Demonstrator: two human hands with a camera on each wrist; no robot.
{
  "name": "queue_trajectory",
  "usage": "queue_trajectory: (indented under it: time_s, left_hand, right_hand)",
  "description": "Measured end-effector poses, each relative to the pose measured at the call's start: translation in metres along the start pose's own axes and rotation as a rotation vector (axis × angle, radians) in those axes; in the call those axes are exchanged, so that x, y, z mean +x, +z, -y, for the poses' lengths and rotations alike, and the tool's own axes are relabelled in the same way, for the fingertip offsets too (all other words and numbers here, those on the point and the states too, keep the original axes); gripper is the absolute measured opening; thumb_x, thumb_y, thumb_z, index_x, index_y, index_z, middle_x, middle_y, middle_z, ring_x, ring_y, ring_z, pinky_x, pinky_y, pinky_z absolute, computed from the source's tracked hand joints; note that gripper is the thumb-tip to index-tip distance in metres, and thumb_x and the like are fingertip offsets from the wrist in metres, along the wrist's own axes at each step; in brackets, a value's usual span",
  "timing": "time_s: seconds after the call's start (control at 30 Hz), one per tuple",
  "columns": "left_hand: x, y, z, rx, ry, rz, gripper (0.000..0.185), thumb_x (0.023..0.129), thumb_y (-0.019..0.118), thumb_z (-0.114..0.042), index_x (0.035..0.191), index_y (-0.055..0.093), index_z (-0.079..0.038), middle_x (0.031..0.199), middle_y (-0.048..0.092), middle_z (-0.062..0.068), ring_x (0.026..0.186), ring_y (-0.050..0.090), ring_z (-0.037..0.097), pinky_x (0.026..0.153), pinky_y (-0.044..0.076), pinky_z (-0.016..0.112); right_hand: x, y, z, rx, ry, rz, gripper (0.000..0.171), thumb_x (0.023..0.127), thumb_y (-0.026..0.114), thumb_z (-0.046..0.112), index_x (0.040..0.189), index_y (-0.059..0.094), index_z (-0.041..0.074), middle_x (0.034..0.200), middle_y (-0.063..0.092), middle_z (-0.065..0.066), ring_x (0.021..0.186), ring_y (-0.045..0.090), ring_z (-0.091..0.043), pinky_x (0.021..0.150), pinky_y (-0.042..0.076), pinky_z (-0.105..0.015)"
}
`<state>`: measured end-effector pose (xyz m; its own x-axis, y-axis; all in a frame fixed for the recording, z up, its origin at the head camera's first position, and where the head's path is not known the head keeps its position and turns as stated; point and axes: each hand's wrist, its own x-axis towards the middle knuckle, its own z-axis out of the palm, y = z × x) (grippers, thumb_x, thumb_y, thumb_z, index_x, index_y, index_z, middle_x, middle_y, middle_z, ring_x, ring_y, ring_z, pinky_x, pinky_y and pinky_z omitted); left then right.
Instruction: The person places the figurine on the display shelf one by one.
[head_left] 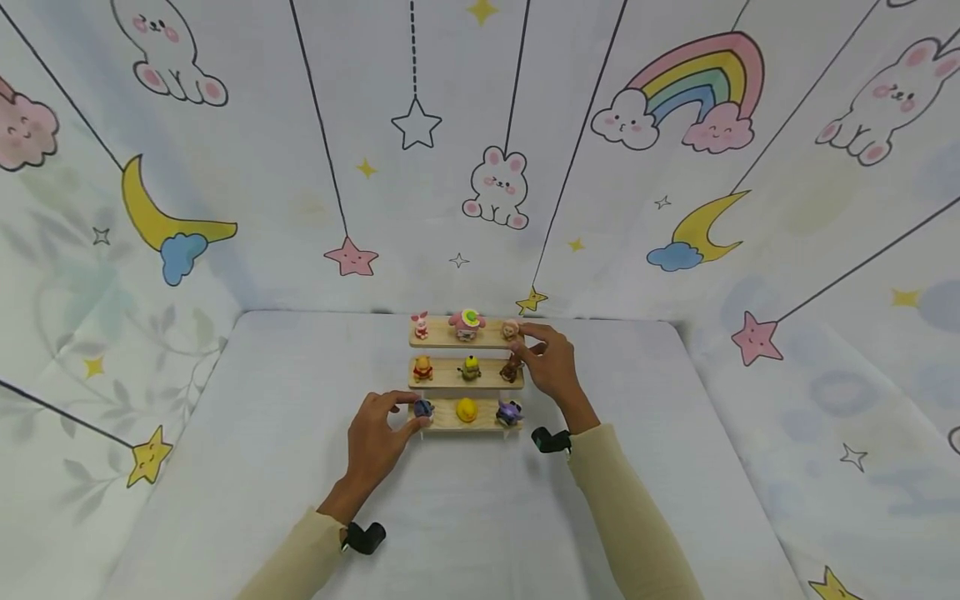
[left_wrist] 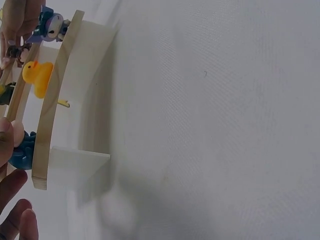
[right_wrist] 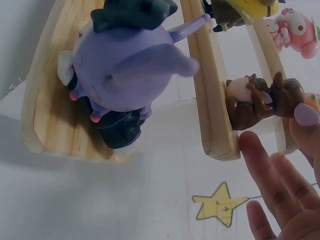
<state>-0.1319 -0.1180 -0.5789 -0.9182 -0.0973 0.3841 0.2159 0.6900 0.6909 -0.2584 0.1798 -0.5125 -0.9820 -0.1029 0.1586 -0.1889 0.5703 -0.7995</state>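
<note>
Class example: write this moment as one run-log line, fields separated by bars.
left hand: pinches blue figure, bottom step | right hand: touches brown figure, middle step | wooden stepped shelf: nine figures

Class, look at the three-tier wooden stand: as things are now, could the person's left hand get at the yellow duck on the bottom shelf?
Probably yes. The left hand is already at the blue figure on that shelf, and the yellow duck stands right beside it, open at the front, with nothing between them.

No readable text, label, brand, number or sign shows on anything in these views.
</note>
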Motion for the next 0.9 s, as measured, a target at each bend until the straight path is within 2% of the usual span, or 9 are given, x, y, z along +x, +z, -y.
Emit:
queue_trajectory:
  time_s: [0.23,0.53,0.77,0.9]
  left_hand:
    - [-0.003,-0.007,0.004,-0.002,0.011,-0.023,0.046,0.078,0.096,-0.037,0.118,0.079,-0.022,0.106,0.078,-0.002,0.093,0.065,0.026,0.072,0.051,0.033]
    - [-0.002,-0.013,0.013,0.038,-0.008,-0.037,0.044,0.081,0.094,-0.037,0.119,0.078,-0.021,0.111,0.080,-0.003,0.095,0.062,0.015,0.074,0.051,0.033]
    - [0.003,-0.027,0.018,0.050,0.035,-0.100,0.040,0.085,0.092,-0.034,0.119,0.078,-0.019,0.110,0.078,0.001,0.097,0.062,0.018,0.067,0.049,0.030]
    - [0.008,-0.036,0.022,0.066,0.050,-0.134,0.036,0.087,0.090,-0.031,0.119,0.078,-0.017,0.112,0.078,0.004,0.099,0.062,0.022,0.067,0.050,0.033]
  right_hand:
    - [0.001,0.001,0.001,-0.002,-0.004,0.007,0.040,0.100,0.077,0.029,0.137,0.073,0.016,0.143,0.069,-0.009,0.096,0.078,-0.036,0.077,0.063,-0.045]
    - [0.002,0.002,0.001,-0.011,-0.023,0.009,0.041,0.101,0.075,0.029,0.139,0.072,0.013,0.144,0.068,-0.011,0.097,0.078,-0.035,0.076,0.063,-0.046]
    - [0.001,0.002,-0.001,-0.012,-0.029,0.026,0.044,0.101,0.074,0.031,0.140,0.070,0.011,0.147,0.065,-0.013,0.098,0.078,-0.035,0.076,0.063,-0.045]
    - [0.002,0.002,-0.002,-0.021,-0.036,0.027,0.044,0.101,0.075,0.030,0.140,0.070,0.011,0.146,0.066,-0.013,0.102,0.077,-0.036,0.079,0.063,-0.047]
